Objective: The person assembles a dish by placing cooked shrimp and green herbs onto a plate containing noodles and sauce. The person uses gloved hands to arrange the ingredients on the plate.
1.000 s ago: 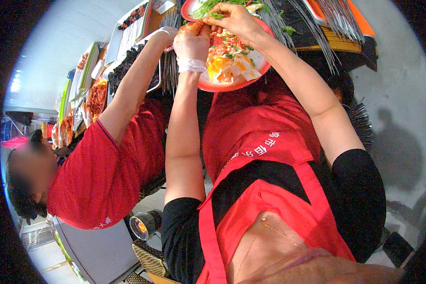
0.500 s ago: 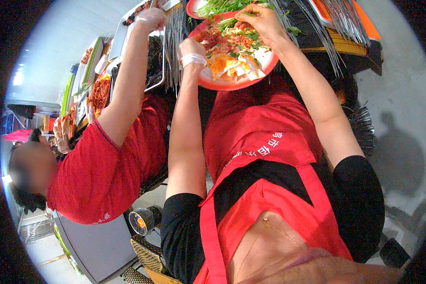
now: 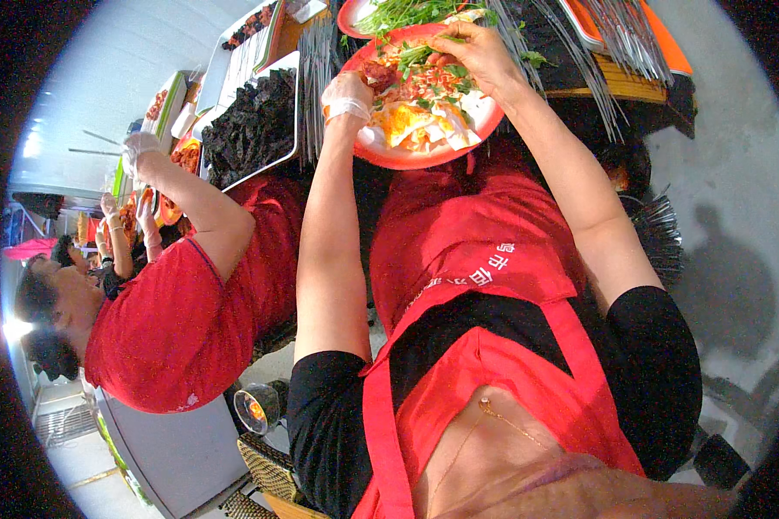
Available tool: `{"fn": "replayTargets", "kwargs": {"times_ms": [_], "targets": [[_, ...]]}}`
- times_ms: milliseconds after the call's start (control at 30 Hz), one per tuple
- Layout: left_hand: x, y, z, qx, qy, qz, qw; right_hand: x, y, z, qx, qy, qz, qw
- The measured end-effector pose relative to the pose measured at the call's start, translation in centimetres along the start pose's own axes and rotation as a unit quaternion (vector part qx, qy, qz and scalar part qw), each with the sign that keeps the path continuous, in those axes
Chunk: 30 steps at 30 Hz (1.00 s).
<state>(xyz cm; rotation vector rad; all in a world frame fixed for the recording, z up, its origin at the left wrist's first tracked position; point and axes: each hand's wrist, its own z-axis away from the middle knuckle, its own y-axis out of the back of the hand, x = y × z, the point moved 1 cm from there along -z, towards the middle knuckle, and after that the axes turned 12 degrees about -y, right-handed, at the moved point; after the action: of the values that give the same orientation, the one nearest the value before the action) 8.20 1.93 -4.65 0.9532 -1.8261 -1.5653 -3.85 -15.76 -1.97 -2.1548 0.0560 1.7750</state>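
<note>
A red-rimmed plate (image 3: 417,160) lies ahead of me, with white sheet-like pieces (image 3: 446,128), chopped red bits and green leaves on it. My left hand (image 3: 346,97), in a clear glove, is closed at the plate's left side. Dark red food (image 3: 379,74) lies against its fingertips; what it grips is hidden. My right hand (image 3: 480,59), which looks bare, pinches green herb sprigs (image 3: 447,38) over the plate's far right part. Beyond it, a second red-rimmed plate (image 3: 348,21) carries a heap of green herbs (image 3: 402,16).
Thin metal skewers (image 3: 318,82) lie left of the plate, and more skewers (image 3: 571,52) to its right. A white tray (image 3: 296,130) holds dark, crinkled food. At left, a co-worker in a red shirt (image 3: 190,320) raises a gloved hand (image 3: 138,151) with skewers.
The co-worker's gloved hand has swung from the far tray down to the left, uncovering the dark food. My left hand and the plate have shifted slightly left; my right hand stays at the herbs.
</note>
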Motion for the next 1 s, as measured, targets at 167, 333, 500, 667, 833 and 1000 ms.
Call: {"fn": "replayTargets", "kwargs": {"times_ms": [167,333,500,667,833,1000], "targets": [[-0.1,-1.8,-0.7,0.05,-0.021,0.027,0.998,0.6,0.7,-0.2,0.009,-0.004,0.017,1.0],[-0.7,-1.1,-0.9,0.05,-0.037,0.097,0.993,-0.6,0.3,0.7,-0.006,-0.052,-0.02,0.998],[-0.9,1.2,0.0,0.053,0.05,0.478,0.875,-0.9,1.3,0.9,-0.015,-0.085,-0.063,0.994],[-0.2,1.6,0.0,0.068,0.058,0.75,0.655,-1.0,1.7,0.9,0.008,-0.093,-0.082,0.992],[0.1,2.7,-0.3,0.067,0.001,0.766,0.64,-0.2,2.8,0.6,0.019,-0.082,-0.11,0.99],[0.4,3.0,-0.4,0.065,-0.009,0.799,0.598,-0.3,2.9,0.9,0.005,-0.098,-0.102,0.99]]}}
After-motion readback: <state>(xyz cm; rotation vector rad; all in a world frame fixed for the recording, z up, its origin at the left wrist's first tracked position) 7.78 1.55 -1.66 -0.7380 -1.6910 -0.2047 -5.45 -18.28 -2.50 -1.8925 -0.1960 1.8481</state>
